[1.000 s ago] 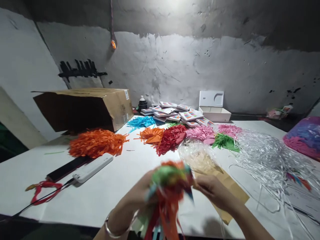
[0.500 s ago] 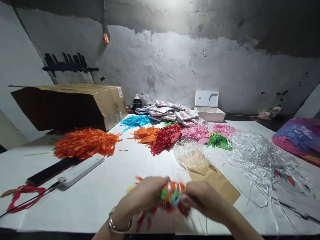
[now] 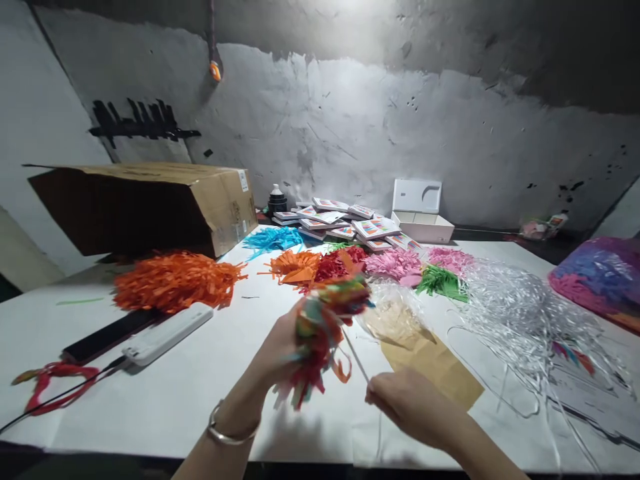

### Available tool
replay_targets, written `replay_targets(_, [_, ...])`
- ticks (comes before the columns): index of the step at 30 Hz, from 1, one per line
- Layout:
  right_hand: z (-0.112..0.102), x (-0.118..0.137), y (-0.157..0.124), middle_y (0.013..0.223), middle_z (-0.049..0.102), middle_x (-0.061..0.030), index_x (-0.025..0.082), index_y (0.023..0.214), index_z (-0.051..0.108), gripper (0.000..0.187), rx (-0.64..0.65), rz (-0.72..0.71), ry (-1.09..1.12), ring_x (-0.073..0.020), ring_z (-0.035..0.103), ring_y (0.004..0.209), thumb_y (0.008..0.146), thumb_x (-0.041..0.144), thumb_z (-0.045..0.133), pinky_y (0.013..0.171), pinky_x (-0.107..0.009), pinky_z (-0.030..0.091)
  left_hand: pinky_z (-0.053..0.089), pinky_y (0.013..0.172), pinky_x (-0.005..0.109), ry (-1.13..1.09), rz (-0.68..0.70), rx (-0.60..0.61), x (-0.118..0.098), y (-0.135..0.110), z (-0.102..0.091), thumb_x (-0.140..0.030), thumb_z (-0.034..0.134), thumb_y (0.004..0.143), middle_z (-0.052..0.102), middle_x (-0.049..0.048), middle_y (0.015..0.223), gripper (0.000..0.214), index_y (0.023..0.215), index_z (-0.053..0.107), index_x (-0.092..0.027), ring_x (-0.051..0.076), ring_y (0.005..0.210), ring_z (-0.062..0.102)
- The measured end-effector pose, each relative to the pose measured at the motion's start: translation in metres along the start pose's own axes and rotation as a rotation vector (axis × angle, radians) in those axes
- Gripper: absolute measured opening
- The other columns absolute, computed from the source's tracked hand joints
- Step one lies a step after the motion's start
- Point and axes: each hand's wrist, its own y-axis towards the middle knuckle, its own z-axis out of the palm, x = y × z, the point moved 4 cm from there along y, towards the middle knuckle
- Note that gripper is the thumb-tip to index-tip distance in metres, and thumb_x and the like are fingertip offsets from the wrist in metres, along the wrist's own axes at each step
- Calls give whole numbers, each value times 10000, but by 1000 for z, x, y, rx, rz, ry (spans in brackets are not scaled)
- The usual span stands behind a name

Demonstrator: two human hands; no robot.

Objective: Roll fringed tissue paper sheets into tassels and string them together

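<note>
One left hand (image 3: pixel 281 345) holds one bundle (image 3: pixel 320 327), one right hand (image 3: pixel 413 403) one string (image 3: pixel 356 355).

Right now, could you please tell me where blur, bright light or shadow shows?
In the head view, motion blur smears the multicoloured streamer bundle in the left hand; there too, a bright glow tops the wall, a soft shadow lies on the white tabletop, and the cardboard box is dark inside.

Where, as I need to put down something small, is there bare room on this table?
Bare white table shows between the white device, front edge and left forearm; more lies between the left hand and large orange pile. Crowded: the back, with pink shreds and booklets, and the right, under silvery strands.
</note>
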Motion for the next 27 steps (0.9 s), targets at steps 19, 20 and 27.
replay_targets(19, [-17,6,13,779,715,-11,201,862,651,266,-121,-97,67,-135,639,664,1023,218,441,600,-222,414,514,695,319,78,86,303,-7,-15,23,-359,652,744,730,68,880,321,998,670,-163,239,767,646])
replay_targets(20, [-10,9,11,749,705,-13,198,830,647,262,-108,-98,14,-137,620,621,1012,199,459,563,-231,383,510,708,324,120,71,175,-6,-13,17,-329,641,754,730,71,885,304,1006,662,-161,243,781,649])
replay_targets(27, [-18,35,-2,719,629,-20,192,822,629,273,-373,-105,-134,-142,583,612,1030,224,455,561,-253,370,495,753,298,305,-25,-8,10,-13,36,-187,622,769,718,20,970,273,1041,619,-204,234,879,655])
